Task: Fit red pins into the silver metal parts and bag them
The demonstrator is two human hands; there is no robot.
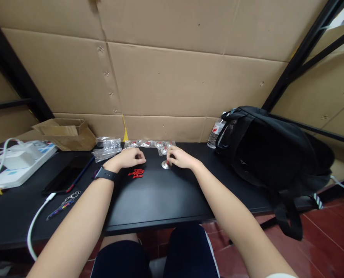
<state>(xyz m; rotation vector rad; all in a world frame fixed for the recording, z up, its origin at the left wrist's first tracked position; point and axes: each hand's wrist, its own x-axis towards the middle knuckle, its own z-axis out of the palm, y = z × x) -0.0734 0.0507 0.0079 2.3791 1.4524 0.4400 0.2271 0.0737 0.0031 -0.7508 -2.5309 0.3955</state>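
My right hand [180, 157] is closed, its thumb and fingertips pinching a bit of red cord at the middle of a small shiny metal disc [165, 165], which looks like a finger cymbal. The disc rests on the black desk, partly hidden by the fingers. My left hand [131, 157], with a dark watch on its wrist, is curled with thumb and forefinger together; nothing shows between them. Just below it lies a small heap of red cords [136, 173]. Behind both hands, several similar discs in clear plastic wraps [145, 144] stand in a row along the cardboard wall.
Empty-looking clear plastic bags [111, 146] and a brown paper box [70, 133] sit at the back left. A white power strip [24, 170], a black phone [69, 173] and a keychain [63, 205] lie left. A water bottle [214, 136] and black backpack [273, 154] stand right.
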